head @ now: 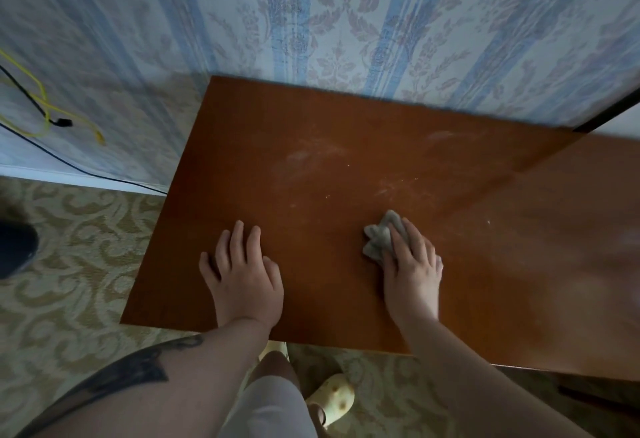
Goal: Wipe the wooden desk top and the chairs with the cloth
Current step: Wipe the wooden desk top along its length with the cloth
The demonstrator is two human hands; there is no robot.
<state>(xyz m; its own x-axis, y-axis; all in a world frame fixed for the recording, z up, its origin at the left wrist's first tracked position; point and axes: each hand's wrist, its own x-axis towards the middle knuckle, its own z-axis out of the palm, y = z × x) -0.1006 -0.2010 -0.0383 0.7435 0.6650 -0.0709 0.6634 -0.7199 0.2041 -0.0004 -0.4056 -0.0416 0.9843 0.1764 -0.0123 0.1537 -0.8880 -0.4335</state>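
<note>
We have one counter [311, 147], two hands and one cloth [379, 235]; near the counter's front edge our left hand [242, 275] lies flat, its grip wide, bracing; our right hand [412, 264] presses the crumpled cloth down, fingers straight; farther toward the counter's back, we judge the pale smears [308, 157] need firm, overlapping strokes.

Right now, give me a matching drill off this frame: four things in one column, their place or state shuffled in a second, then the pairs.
Things:
1. left hand
2. right hand
3. cloth
4. yellow cable

Place or state:
A. crumpled and grey, pinned to the desk top
B. hangs along the wallpapered wall at far left
C. lies flat on bare wood, holding nothing
D. presses down on the cloth with straight fingers

Pairs: 1-C, 2-D, 3-A, 4-B
</note>
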